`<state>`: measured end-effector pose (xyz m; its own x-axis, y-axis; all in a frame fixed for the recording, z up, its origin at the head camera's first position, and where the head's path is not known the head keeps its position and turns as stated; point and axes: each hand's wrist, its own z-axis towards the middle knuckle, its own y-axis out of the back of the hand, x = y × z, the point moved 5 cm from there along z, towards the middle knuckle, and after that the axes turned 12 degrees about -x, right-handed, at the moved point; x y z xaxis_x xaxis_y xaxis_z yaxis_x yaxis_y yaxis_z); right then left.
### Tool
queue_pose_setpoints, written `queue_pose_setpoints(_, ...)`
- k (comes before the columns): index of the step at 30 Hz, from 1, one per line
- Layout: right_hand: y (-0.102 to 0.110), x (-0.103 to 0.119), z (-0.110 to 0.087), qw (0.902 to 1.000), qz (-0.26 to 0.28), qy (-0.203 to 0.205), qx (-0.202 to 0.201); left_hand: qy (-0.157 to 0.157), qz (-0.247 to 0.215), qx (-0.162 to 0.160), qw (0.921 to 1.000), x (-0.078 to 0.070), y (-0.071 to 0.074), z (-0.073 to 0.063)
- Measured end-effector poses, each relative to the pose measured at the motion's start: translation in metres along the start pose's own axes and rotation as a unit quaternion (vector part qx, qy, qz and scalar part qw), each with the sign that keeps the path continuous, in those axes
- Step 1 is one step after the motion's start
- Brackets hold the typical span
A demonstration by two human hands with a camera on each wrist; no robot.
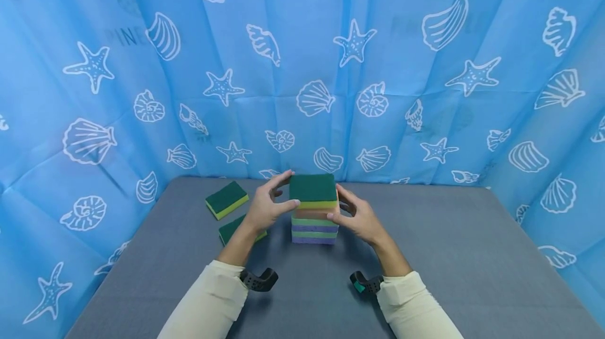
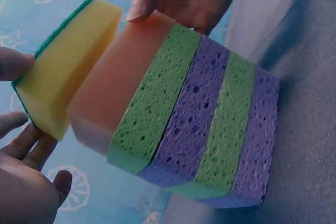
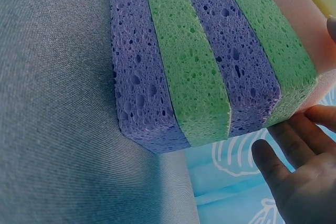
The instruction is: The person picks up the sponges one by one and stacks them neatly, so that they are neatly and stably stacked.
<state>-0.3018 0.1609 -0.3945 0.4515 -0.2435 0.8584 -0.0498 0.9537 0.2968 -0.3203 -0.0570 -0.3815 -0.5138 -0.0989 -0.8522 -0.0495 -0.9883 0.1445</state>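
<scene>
Curtained-off workspace, blue seashell-print curtain (image 1: 293, 79), grey tabletop (image 1: 454, 255)

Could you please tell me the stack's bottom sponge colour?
The bottom sponge is purple, best seen in right wrist view.

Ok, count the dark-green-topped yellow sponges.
3: top sponge, in the left hand, over the stack; far sponge and near sponge, on the table left of it, the latter partly hidden by the left arm.

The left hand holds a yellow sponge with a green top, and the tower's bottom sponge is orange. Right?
Not quite: the bottom sponge is purple, as the left wrist view shows. The left hand does hold that yellow sponge.
</scene>
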Motion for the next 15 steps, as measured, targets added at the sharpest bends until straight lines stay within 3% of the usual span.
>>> queue_pose_setpoints(10, -0.001, 0.001, -0.001, 0.9998, 0.015, 0.015, 0.007, 0.012, -0.016, 0.010, 0.9997, 0.000, -0.009, 0.001)
queue_pose_setpoints(15, 0.000, 0.001, -0.001, 0.9997, 0.015, 0.016, 0.007, 0.010, -0.016, 0.023, 0.9996, -0.019, -0.011, -0.001)
